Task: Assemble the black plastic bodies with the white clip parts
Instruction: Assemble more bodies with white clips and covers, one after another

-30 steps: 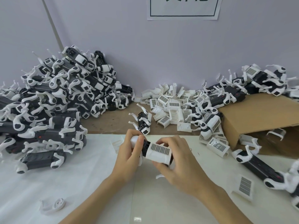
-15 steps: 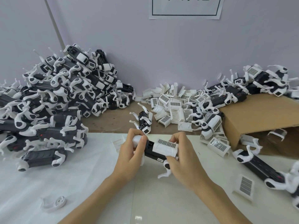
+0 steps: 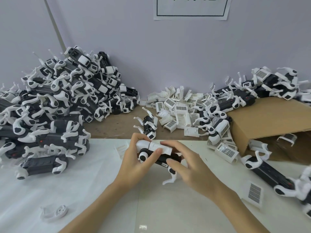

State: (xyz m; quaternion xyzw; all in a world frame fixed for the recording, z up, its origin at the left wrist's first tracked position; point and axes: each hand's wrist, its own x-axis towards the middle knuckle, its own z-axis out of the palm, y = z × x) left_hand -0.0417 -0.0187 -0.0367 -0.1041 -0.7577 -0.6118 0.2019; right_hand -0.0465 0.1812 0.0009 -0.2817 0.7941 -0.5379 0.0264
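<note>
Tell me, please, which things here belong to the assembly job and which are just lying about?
In use:
black body
white clip part
left hand
right hand
loose clips pile
finished pile

Lying about:
cardboard box
wall sign
round white piece

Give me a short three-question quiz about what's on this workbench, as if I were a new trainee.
1. True or false: both hands are on the same black body.
2. Where does the big heap of finished units lie? A) to the person's left B) inside the cardboard box C) on the wall sign
3. Fill in: the loose white clip parts are piled against the ____.

Key: 1 true: the left hand and the right hand both hold it. 2 A. 3 wall.
</note>
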